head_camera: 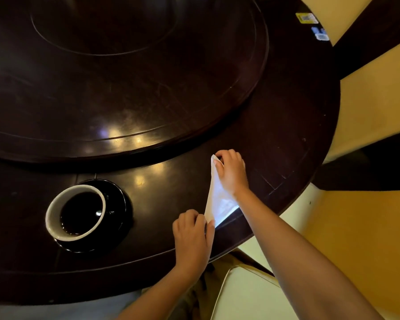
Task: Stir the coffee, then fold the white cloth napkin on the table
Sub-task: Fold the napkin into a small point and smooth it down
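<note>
A white cloth napkin [218, 199] lies as a narrow folded shape near the right front edge of the dark round table [286, 135]. My right hand [231, 173] pinches its far corner. My left hand [192, 236] pinches its near corner. To the left, a white-rimmed cup of black coffee [75, 212] stands on a black saucer [119, 199]. I see no spoon.
A large raised turntable [125, 88] fills the middle of the table, its rim just beyond the napkin. Two small stickers [306, 18] sit at the far right table edge. Yellow floor and dark bands lie to the right; a pale chair seat [247, 296] is below.
</note>
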`<state>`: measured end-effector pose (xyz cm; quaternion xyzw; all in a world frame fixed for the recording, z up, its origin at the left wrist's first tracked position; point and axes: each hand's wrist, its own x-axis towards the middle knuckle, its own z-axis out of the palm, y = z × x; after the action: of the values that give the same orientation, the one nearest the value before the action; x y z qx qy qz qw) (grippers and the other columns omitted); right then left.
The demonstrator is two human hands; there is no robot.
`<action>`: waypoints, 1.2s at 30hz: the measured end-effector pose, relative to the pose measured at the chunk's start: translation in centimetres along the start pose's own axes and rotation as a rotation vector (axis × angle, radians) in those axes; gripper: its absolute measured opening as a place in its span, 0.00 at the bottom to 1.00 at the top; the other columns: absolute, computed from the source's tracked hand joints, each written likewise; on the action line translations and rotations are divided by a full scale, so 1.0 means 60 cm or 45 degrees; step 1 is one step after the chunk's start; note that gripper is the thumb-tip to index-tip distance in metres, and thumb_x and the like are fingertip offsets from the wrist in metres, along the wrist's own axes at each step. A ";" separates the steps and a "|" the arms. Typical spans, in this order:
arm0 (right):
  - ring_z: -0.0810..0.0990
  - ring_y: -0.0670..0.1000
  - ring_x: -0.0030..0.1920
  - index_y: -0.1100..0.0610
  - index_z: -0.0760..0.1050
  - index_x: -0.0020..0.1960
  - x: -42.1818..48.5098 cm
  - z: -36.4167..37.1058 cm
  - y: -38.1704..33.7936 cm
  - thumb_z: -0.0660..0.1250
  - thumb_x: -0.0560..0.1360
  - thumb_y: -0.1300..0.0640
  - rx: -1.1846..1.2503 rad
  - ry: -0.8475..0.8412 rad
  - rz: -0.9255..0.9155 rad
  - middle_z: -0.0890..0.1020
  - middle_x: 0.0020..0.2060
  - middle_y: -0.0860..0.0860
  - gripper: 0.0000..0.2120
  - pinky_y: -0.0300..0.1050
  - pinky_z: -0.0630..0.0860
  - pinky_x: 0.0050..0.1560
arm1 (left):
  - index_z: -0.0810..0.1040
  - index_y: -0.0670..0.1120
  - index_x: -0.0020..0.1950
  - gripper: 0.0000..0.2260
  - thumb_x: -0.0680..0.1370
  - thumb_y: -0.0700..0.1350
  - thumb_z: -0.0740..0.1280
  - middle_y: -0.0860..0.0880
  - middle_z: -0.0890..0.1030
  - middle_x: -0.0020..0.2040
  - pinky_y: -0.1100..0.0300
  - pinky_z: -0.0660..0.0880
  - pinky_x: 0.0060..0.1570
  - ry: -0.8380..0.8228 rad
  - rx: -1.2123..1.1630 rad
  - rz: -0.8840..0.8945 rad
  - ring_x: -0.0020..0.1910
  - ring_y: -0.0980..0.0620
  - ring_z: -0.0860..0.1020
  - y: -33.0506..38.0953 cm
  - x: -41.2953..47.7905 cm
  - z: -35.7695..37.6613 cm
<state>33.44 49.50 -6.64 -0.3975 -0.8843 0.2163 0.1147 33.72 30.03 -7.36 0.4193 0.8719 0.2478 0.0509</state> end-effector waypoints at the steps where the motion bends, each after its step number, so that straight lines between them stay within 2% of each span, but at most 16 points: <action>1: 0.73 0.55 0.55 0.58 0.73 0.59 -0.002 0.003 0.000 0.59 0.79 0.56 -0.064 0.034 -0.021 0.77 0.54 0.54 0.11 0.49 0.68 0.57 | 0.73 0.46 0.38 0.12 0.76 0.51 0.57 0.49 0.74 0.39 0.56 0.72 0.38 0.017 0.022 0.006 0.38 0.50 0.73 0.001 0.005 0.000; 3: 0.74 0.55 0.54 0.57 0.73 0.58 -0.007 0.007 0.000 0.58 0.79 0.56 -0.137 0.095 -0.043 0.77 0.53 0.54 0.11 0.49 0.68 0.55 | 0.73 0.45 0.43 0.06 0.74 0.48 0.64 0.47 0.76 0.42 0.56 0.73 0.38 0.046 0.043 0.123 0.39 0.49 0.75 -0.001 0.009 0.004; 4: 0.74 0.55 0.54 0.57 0.73 0.58 -0.008 0.008 -0.001 0.57 0.79 0.55 -0.153 0.111 -0.045 0.78 0.53 0.54 0.12 0.49 0.68 0.55 | 0.74 0.45 0.48 0.08 0.72 0.45 0.69 0.46 0.78 0.46 0.56 0.75 0.40 0.022 0.045 0.203 0.42 0.48 0.77 -0.004 0.011 0.007; 6: 0.74 0.55 0.55 0.57 0.73 0.59 -0.005 0.009 -0.001 0.56 0.79 0.55 -0.186 0.093 -0.036 0.77 0.53 0.54 0.12 0.49 0.68 0.56 | 0.74 0.45 0.59 0.20 0.69 0.42 0.74 0.45 0.80 0.56 0.54 0.77 0.48 -0.100 0.076 0.351 0.52 0.47 0.79 -0.013 0.015 0.015; 7: 0.73 0.55 0.55 0.57 0.73 0.59 -0.001 0.010 0.003 0.56 0.79 0.55 -0.178 0.065 -0.023 0.77 0.54 0.54 0.12 0.49 0.68 0.56 | 0.74 0.46 0.63 0.23 0.69 0.42 0.74 0.46 0.79 0.60 0.53 0.77 0.54 -0.165 0.099 0.389 0.57 0.47 0.78 -0.019 0.019 0.017; 9: 0.74 0.55 0.55 0.57 0.74 0.57 0.010 0.006 0.012 0.56 0.79 0.56 -0.047 -0.011 0.010 0.78 0.54 0.54 0.11 0.50 0.67 0.57 | 0.73 0.46 0.67 0.23 0.73 0.43 0.70 0.48 0.75 0.67 0.50 0.73 0.61 -0.272 0.153 0.416 0.66 0.47 0.73 -0.027 0.025 0.016; 12: 0.75 0.58 0.57 0.61 0.75 0.57 0.026 -0.024 0.023 0.56 0.79 0.61 0.283 -0.106 0.099 0.78 0.55 0.58 0.12 0.49 0.70 0.57 | 0.66 0.47 0.72 0.20 0.80 0.49 0.53 0.49 0.68 0.72 0.49 0.67 0.67 -0.358 0.189 0.454 0.71 0.48 0.66 -0.037 0.028 0.007; 14: 0.72 0.57 0.63 0.61 0.71 0.64 0.018 -0.046 0.024 0.54 0.80 0.58 0.142 -0.085 0.032 0.76 0.61 0.57 0.16 0.50 0.69 0.63 | 0.63 0.47 0.73 0.21 0.82 0.51 0.46 0.50 0.65 0.73 0.49 0.64 0.69 -0.394 0.210 0.472 0.73 0.49 0.62 -0.039 0.027 0.002; 16: 0.65 0.56 0.71 0.59 0.63 0.71 -0.017 -0.055 0.013 0.49 0.80 0.52 -0.072 -0.160 -0.221 0.69 0.70 0.55 0.23 0.51 0.60 0.72 | 0.61 0.47 0.74 0.23 0.82 0.51 0.42 0.50 0.64 0.74 0.49 0.62 0.70 -0.423 0.241 0.474 0.73 0.49 0.61 -0.039 0.027 0.002; 19: 0.44 0.49 0.76 0.57 0.49 0.76 -0.085 -0.040 -0.005 0.38 0.78 0.41 -0.286 -0.491 -0.477 0.50 0.77 0.51 0.32 0.46 0.40 0.75 | 0.65 0.46 0.72 0.22 0.82 0.51 0.44 0.48 0.68 0.72 0.47 0.64 0.69 -0.438 0.275 0.468 0.72 0.48 0.63 -0.037 0.025 0.004; 21: 0.36 0.47 0.75 0.55 0.44 0.76 -0.098 -0.025 -0.001 0.31 0.74 0.39 -0.354 -0.542 -0.475 0.43 0.76 0.50 0.36 0.45 0.36 0.74 | 0.68 0.45 0.70 0.21 0.81 0.51 0.49 0.46 0.71 0.70 0.44 0.66 0.67 -0.440 0.310 0.473 0.71 0.47 0.66 -0.035 0.024 0.003; 24: 0.36 0.47 0.75 0.55 0.41 0.76 -0.084 -0.013 0.006 0.28 0.73 0.38 -0.422 -0.492 -0.435 0.39 0.75 0.49 0.36 0.47 0.37 0.75 | 0.68 0.45 0.70 0.21 0.80 0.51 0.50 0.46 0.71 0.70 0.43 0.67 0.66 -0.432 0.347 0.480 0.70 0.46 0.67 -0.032 0.024 0.002; 29: 0.36 0.47 0.75 0.54 0.39 0.76 -0.045 0.000 0.009 0.37 0.78 0.42 -0.464 -0.451 -0.348 0.40 0.76 0.49 0.30 0.52 0.39 0.76 | 0.64 0.46 0.73 0.22 0.80 0.50 0.51 0.47 0.68 0.72 0.43 0.67 0.66 -0.430 0.370 0.462 0.72 0.46 0.64 -0.033 0.020 0.002; 31: 0.37 0.47 0.75 0.54 0.39 0.76 -0.017 0.001 0.010 0.41 0.80 0.44 -0.451 -0.444 -0.316 0.40 0.77 0.49 0.28 0.51 0.38 0.75 | 0.64 0.46 0.72 0.22 0.79 0.48 0.58 0.47 0.68 0.72 0.42 0.67 0.66 -0.412 0.378 0.503 0.72 0.46 0.64 -0.036 0.017 0.002; 33: 0.38 0.48 0.76 0.54 0.40 0.76 0.010 0.002 0.011 0.42 0.81 0.45 -0.449 -0.421 -0.311 0.42 0.77 0.49 0.27 0.51 0.37 0.75 | 0.63 0.46 0.72 0.30 0.73 0.45 0.69 0.46 0.68 0.72 0.41 0.67 0.65 -0.452 0.413 0.535 0.71 0.44 0.65 -0.039 0.015 -0.002; 36: 0.39 0.47 0.76 0.54 0.42 0.76 0.035 0.002 0.017 0.42 0.81 0.47 -0.432 -0.415 -0.336 0.45 0.77 0.49 0.26 0.52 0.38 0.76 | 0.62 0.46 0.72 0.34 0.69 0.43 0.72 0.46 0.69 0.71 0.40 0.67 0.65 -0.513 0.460 0.553 0.71 0.44 0.66 -0.043 0.016 -0.013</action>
<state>32.69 51.68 -7.15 -0.2524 -0.9589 0.1092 -0.0703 31.06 29.13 -7.79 0.6379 0.7644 0.0068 0.0931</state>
